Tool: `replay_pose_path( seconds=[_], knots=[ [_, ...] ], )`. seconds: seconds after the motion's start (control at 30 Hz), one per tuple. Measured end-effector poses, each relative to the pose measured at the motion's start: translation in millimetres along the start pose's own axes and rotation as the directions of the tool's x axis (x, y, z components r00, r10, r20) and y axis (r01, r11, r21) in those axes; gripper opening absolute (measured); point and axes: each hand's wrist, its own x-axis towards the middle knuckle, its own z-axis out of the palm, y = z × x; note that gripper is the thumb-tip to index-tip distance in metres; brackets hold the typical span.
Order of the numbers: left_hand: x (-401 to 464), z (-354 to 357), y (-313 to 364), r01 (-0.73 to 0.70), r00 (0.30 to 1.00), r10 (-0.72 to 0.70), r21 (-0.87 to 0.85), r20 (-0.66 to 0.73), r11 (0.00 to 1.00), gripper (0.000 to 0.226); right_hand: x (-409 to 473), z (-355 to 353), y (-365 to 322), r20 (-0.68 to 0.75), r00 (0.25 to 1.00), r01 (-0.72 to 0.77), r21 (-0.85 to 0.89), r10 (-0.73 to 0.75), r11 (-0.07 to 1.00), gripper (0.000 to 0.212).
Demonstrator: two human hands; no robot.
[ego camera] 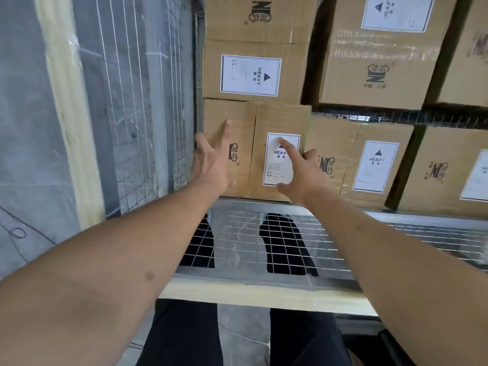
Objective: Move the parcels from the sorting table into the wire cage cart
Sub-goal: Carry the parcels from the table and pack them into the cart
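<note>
Both hands are out in front, fingers straight and spread. The left hand (pixel 211 165) is lying flat on the plain left half of the nearest parcel (pixel 253 151), its thumb reaching past the box's left edge toward the cage cart's side mesh (pixel 148 122). The right hand (pixel 298 170) is pressing open-fingered on that parcel's white HEAVY label (pixel 281 158), forefinger up by the warning triangle. Neither grip is closing round anything; both are simply flat against cardboard.

That parcel is sitting inside the wire cage cart, tucked into the left corner, its left side close against the mesh. Counting cardboard parcels: seven in sight, though some are cut off by the frame. Two more are lined up beyond the held one along the left side (pixel 252 72). To the right, two are standing in the near row (pixel 369 165), and two more are showing in the far row (pixel 380 59). A dark gap is running between those rows.

Nearer the person, the cart's wire grid panel (pixel 277 247) is lying bare, with dark shoes showing through it. A pale padded rail (pixel 237 289) is edging the cart on the near side, and dark trouser legs are standing just behind it on grey floor (pixel 31 154).
</note>
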Motion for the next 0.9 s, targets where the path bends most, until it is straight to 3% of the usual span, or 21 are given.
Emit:
replay_pose_path(
  seconds=[0.17, 0.37, 0.5, 0.57, 0.67, 0.77, 0.9],
  knots=[
    [0.6, 8.4, -8.1, 0.003, 1.000, -0.003, -0.022, 0.018, 1.000, 0.155, 4.3, 10.9, -0.1, 0.015, 0.999, -0.029, 0.000, 0.029, 1.000, 0.084],
    [2.1, 15.7, -14.5, -0.059, 0.995, 0.053, 0.070, 0.085, 0.996, 0.146, 8.2, 16.3, 0.7, 0.123, 0.992, -0.047, 0.034, 0.042, 0.998, 0.083],
    [7.1, 16.5, -12.8, -0.070, 0.998, 0.070, 0.209, 0.005, 0.975, 0.133, 11.7, 16.5, -9.9, 0.040, 0.999, -0.025, -0.177, 0.033, 0.984, 0.069],
    [10.6, 17.5, -11.5, -0.136, 0.985, 0.161, 0.305, -0.055, 0.942, 0.120, 11.8, 18.2, -16.3, -0.025, 0.999, 0.025, -0.305, -0.034, 0.952, 0.055],
    [15.0, 11.1, -5.8, -0.237, 0.963, 0.265, 0.344, -0.037, 0.909, 0.104, 16.9, 19.5, -20.2, -0.057, 0.990, 0.095, -0.401, -0.128, 0.911, 0.039],
    [13.8, -4.5, -0.2, -0.262, 0.961, 0.276, 0.296, -0.007, 0.919, 0.090, 17.1, 15.3, -24.1, 0.009, 0.989, 0.135, -0.431, -0.146, 0.892, 0.052],
    [-5.0, -35.4, 12.5, -0.392, 0.915, 0.404, 0.294, 0.023, 0.872, 0.064, -6.5, -7.1, -36.4, 0.037, 0.980, 0.197, -0.355, -0.197, 0.914, 0.068]
  ],
)
